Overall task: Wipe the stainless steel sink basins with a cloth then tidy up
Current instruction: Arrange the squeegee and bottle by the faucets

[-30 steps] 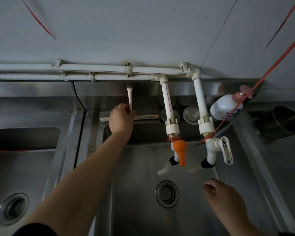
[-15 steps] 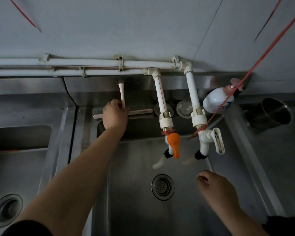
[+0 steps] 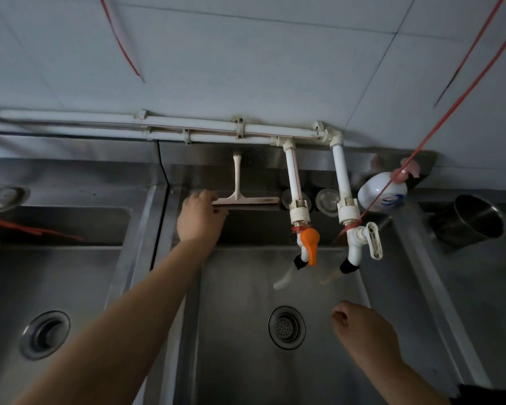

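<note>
Two steel sink basins, left basin (image 3: 70, 287) and right basin (image 3: 275, 287), no cloth visible. Soap bottle (image 3: 381, 192) w/ blue logo, text unreadable. Left hand (image 3: 200, 219) at left end of squeegee (image 3: 243, 200) on back ledge, fingers hidden, grip can't tell; 1 s ago it covered handle base, now further left. Right hand (image 3: 360, 325) loosely curled over right basin, holding nothing. Steel cup (image 3: 471, 220) far right, dim.

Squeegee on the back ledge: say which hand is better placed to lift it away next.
Left. The left hand is already at the left end of the squeegee blade on the ledge. The right hand hangs low over the right basin near the drain, fingers loosely curled, holding nothing.
</note>
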The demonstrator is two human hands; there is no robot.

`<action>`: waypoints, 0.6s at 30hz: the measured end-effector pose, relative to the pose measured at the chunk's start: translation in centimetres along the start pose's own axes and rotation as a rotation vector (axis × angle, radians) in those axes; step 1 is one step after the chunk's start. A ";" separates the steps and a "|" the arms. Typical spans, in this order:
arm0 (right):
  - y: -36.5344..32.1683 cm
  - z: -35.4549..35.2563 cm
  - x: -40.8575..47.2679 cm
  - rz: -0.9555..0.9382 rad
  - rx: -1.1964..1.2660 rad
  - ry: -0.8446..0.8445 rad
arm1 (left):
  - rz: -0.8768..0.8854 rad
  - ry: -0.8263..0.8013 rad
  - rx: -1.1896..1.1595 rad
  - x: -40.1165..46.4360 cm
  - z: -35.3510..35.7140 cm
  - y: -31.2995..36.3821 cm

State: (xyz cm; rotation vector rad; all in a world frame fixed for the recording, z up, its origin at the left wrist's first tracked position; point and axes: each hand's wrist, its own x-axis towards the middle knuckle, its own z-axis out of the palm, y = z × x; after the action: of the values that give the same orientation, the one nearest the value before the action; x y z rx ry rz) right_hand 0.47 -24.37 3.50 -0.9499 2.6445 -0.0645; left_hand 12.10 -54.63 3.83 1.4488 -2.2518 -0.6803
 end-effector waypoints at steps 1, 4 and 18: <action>-0.2 -0.1 -0.4 -0.040 -0.037 -0.009 | 0.013 -0.023 0.028 -1.2 -0.7 -0.4; -0.9 -0.5 -1.5 -0.215 -0.169 -0.083 | 0.034 -0.116 0.106 -5.7 -2.8 -1.4; -9.1 -1.8 -11.2 -0.808 -0.291 -0.102 | -0.206 -0.181 0.404 -31.8 -17.0 -5.6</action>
State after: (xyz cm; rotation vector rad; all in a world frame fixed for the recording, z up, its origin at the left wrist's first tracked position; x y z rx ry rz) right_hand 13.52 -24.56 9.82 -1.9946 2.0434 0.1796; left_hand 38.25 -30.78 12.67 1.8977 -2.5065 -0.4440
